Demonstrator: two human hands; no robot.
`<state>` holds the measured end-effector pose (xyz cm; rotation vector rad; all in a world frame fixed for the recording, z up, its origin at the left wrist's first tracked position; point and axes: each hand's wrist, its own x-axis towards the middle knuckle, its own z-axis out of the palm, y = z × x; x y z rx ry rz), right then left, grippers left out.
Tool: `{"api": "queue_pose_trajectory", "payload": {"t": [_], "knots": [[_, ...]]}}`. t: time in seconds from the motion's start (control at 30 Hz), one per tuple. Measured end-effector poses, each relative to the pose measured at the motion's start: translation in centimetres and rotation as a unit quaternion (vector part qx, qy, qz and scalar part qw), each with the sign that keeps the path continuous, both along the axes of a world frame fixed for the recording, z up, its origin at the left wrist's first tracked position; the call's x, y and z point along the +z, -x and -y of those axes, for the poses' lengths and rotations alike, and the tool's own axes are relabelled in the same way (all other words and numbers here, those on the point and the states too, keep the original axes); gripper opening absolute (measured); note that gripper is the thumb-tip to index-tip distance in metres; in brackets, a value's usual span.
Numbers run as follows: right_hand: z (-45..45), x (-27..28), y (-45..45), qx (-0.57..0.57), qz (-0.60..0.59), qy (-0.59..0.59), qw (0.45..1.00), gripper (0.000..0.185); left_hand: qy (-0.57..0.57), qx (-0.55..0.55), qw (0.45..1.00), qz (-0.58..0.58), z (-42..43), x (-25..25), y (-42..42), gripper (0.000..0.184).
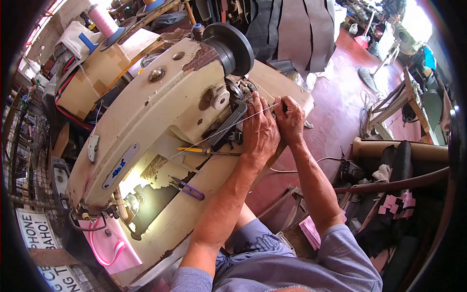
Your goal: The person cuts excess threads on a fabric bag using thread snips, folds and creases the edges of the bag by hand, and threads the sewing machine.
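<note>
A white thread runs from the bed of the beige sewing machine up to my two hands, which are side by side near the machine's right end. My right hand has its fingers pinched on the thread. Beside it, my left hand lies with its fingers extended forward near the metal winder parts, the thread crossing over its back; its fingertips are partly hidden. Purple thread snips and a yellow-handled screwdriver rest on the machine table.
The black handwheel rises beyond my hands. Dark hex keys lean by the machine. A pink piece with a strap hangs under the needle end. Thread cones stand at upper left; a wooden frame is at right.
</note>
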<state>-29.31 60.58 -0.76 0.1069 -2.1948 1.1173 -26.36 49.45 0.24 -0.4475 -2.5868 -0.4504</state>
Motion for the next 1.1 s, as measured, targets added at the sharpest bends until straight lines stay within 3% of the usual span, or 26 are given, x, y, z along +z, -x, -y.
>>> {"api": "queue_pose_trajectory", "payload": {"t": [0.57, 0.67, 0.8, 0.9, 0.93, 0.97, 1.03, 1.1], "knots": [[-0.1, -0.2, 0.1, -0.012, 0.011, 0.023, 1.000, 0.027, -0.015, -0.015, 1.000, -0.008, -0.1, 0.2, -0.1, 0.055], [-0.4, -0.9, 0.6, -0.014, 0.001, 0.032, 0.999, 0.027, 0.013, -0.035, 0.996, -0.085, -0.9, 1.5, -1.8, 0.050], [-0.4, -0.5, 0.2, -0.004, 0.023, 0.048, 0.999, 0.024, 0.052, -0.006, 0.998, -0.029, -1.0, 3.9, -5.2, 0.035], [-0.8, -1.4, 0.5, 0.018, -0.003, 0.077, 0.997, 0.020, 0.024, -0.065, 0.997, -0.034, -1.9, 8.2, -5.4, 0.030], [-1.1, -2.2, 0.8, 0.048, -0.063, 0.081, 0.994, 0.017, 0.059, -0.043, 0.996, -0.044, -2.1, 9.7, -4.2, 0.024], [-0.8, -1.6, 0.5, 0.046, -0.066, 0.101, 0.992, 0.016, 0.075, -0.036, 0.996, -0.024, -2.1, 9.9, -2.2, 0.022], [-0.6, -1.1, 0.2, -0.004, -0.036, 0.054, 0.998, 0.017, 0.238, 0.003, 0.971, -0.021, -1.9, 8.6, 2.8, 0.020], [-0.5, -1.2, 0.2, -0.008, -0.028, 0.076, 0.997, 0.018, 0.270, 0.022, 0.961, 0.062, -1.7, 8.7, 5.3, 0.020]]}}
